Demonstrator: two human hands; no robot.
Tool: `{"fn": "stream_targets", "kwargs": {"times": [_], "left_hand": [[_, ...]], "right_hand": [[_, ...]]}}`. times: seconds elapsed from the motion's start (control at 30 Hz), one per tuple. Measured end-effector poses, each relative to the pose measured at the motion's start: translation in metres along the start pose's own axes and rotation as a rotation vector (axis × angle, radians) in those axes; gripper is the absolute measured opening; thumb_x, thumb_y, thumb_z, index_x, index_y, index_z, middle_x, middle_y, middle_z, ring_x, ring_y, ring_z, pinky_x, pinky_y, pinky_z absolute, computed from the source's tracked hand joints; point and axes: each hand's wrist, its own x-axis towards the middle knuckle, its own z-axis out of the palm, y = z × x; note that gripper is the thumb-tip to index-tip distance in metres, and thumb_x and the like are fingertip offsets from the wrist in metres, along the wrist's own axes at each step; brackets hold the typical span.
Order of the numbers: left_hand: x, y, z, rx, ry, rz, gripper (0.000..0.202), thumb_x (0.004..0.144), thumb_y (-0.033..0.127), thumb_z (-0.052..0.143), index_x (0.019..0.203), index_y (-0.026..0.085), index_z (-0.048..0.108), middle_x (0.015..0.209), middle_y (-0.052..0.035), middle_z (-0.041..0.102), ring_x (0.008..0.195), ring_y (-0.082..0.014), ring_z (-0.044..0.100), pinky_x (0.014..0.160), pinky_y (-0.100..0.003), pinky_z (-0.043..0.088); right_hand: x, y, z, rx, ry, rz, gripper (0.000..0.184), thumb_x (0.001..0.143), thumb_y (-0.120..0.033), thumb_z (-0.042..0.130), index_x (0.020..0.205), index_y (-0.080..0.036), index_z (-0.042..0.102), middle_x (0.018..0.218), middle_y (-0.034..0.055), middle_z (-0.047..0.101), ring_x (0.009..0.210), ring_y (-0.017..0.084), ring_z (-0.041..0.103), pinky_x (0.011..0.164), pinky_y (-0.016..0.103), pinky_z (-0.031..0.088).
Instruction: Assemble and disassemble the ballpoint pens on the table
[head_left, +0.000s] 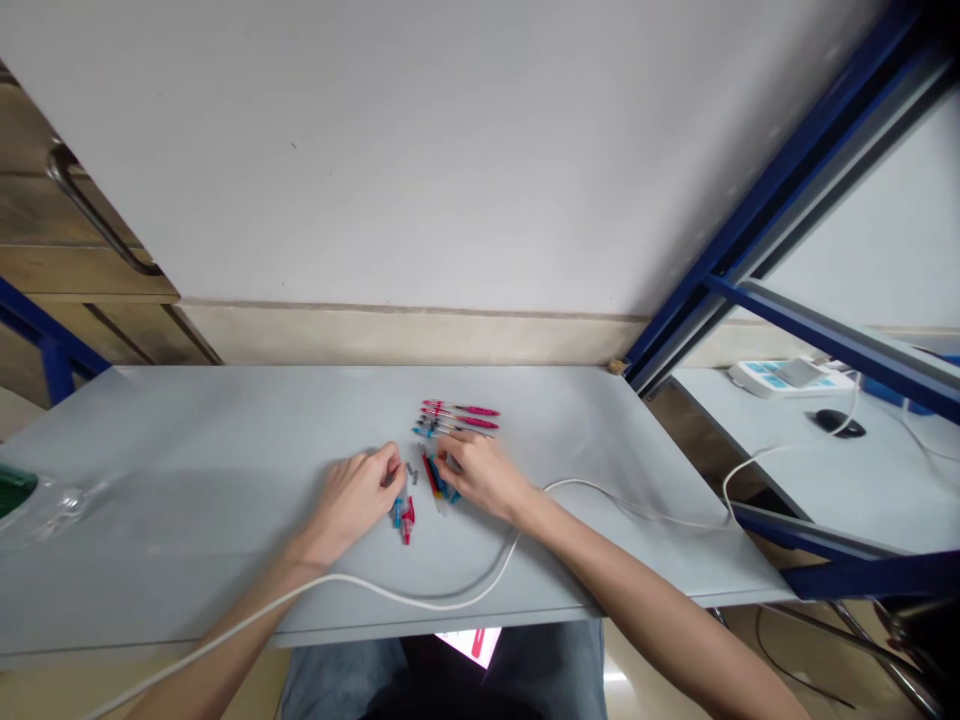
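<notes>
My left hand (364,490) is closed over the desk, thumb and forefinger pressed together; what they hold, if anything, is too small to name. Small grey parts (412,473) lie just right of its fingertips. Below them are a blue pen part (397,513) and a red pen part (408,520). My right hand (480,470) is curled with its fingertips down among blue pen parts (450,488), and its grip is hidden. Thin coloured pen refills (432,478) lie between the hands. Beyond the right hand, several pens (469,416), red and blue, lie in a row, partly covered by it.
A white cable (420,604) runs across the grey desk (225,430) near my forearms. Clear plastic packaging (56,505) lies at the left. On a neighbouring desk past the blue frame (705,265) are a black mouse (840,423) and a white device (787,378).
</notes>
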Motion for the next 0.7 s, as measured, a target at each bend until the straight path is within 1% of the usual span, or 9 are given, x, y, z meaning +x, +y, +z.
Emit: {"fn": "stream_targets", "kwargs": {"times": [0.13, 0.2, 0.3, 0.37, 0.43, 0.53, 0.63, 0.7], "left_hand": [[0.001, -0.008, 0.005, 0.015, 0.014, 0.015, 0.013, 0.095, 0.031, 0.05, 0.083, 0.025, 0.052, 0.067, 0.001, 0.063, 0.061, -0.0187, 0.061, 0.057, -0.027, 0.026], [0.001, -0.011, 0.006, 0.017, 0.017, 0.017, 0.009, 0.094, 0.029, 0.051, 0.087, 0.025, 0.053, 0.07, 0.0003, 0.064, 0.063, -0.0193, 0.062, 0.058, -0.027, 0.027], [0.0, -0.014, 0.005, 0.042, -0.002, 0.009, 0.005, 0.094, 0.028, 0.05, 0.095, 0.025, 0.055, 0.074, -0.0006, 0.065, 0.065, -0.02, 0.062, 0.058, -0.027, 0.028], [-0.001, -0.014, 0.003, 0.057, -0.018, 0.018, 0.009, 0.095, 0.027, 0.05, 0.101, 0.025, 0.056, 0.078, -0.0012, 0.066, 0.065, -0.0196, 0.062, 0.058, -0.027, 0.029], [0.0, -0.015, 0.0, 0.063, -0.009, 0.037, 0.014, 0.094, 0.026, 0.051, 0.107, 0.025, 0.056, 0.081, -0.0016, 0.068, 0.066, -0.0191, 0.063, 0.059, -0.027, 0.03], [0.006, -0.014, -0.006, 0.038, 0.074, 0.053, 0.018, 0.093, 0.023, 0.052, 0.11, 0.026, 0.058, 0.082, -0.0007, 0.069, 0.068, -0.0183, 0.064, 0.059, -0.027, 0.033], [0.022, -0.011, -0.014, -0.064, 0.22, 0.066, 0.018, 0.093, 0.022, 0.054, 0.109, 0.025, 0.062, 0.081, 0.0005, 0.069, 0.069, -0.0167, 0.064, 0.062, -0.026, 0.039], [0.037, -0.008, -0.017, -0.158, 0.327, 0.12, 0.019, 0.093, 0.021, 0.056, 0.109, 0.024, 0.064, 0.085, 0.0006, 0.069, 0.072, -0.0151, 0.064, 0.068, -0.025, 0.044]], "right_hand": [[0.0, -0.003, 0.003, 0.047, 0.017, -0.019, 0.006, 0.094, -0.026, 0.063, 0.096, -0.02, 0.061, 0.094, 0.003, 0.064, 0.08, 0.016, 0.056, 0.064, 0.027, 0.031], [0.001, -0.003, 0.004, 0.071, 0.013, -0.025, 0.01, 0.092, -0.024, 0.065, 0.1, -0.02, 0.061, 0.097, 0.0031, 0.064, 0.082, 0.016, 0.056, 0.065, 0.026, 0.032], [0.001, -0.004, 0.004, 0.085, -0.028, -0.017, 0.016, 0.089, -0.018, 0.064, 0.104, -0.02, 0.061, 0.099, 0.0035, 0.064, 0.081, 0.016, 0.055, 0.064, 0.026, 0.032], [0.002, -0.005, 0.003, 0.073, -0.067, -0.009, 0.017, 0.087, -0.016, 0.061, 0.104, -0.02, 0.062, 0.1, 0.0043, 0.064, 0.08, 0.016, 0.055, 0.063, 0.026, 0.031], [0.003, -0.006, 0.003, 0.054, -0.093, -0.007, 0.015, 0.087, -0.014, 0.059, 0.1, -0.02, 0.063, 0.101, 0.005, 0.065, 0.08, 0.016, 0.055, 0.063, 0.027, 0.031], [0.006, -0.008, 0.002, 0.018, -0.095, -0.004, 0.011, 0.089, -0.013, 0.055, 0.096, -0.019, 0.063, 0.1, 0.0056, 0.065, 0.082, 0.017, 0.056, 0.063, 0.028, 0.031], [0.009, -0.012, 0.002, -0.021, -0.074, 0.016, 0.01, 0.095, -0.019, 0.053, 0.095, -0.018, 0.063, 0.1, 0.0066, 0.065, 0.086, 0.018, 0.058, 0.064, 0.028, 0.033], [0.012, -0.013, 0.003, -0.045, -0.064, 0.031, 0.012, 0.098, -0.024, 0.053, 0.094, -0.018, 0.063, 0.1, 0.0071, 0.066, 0.086, 0.019, 0.06, 0.064, 0.028, 0.033]]}}
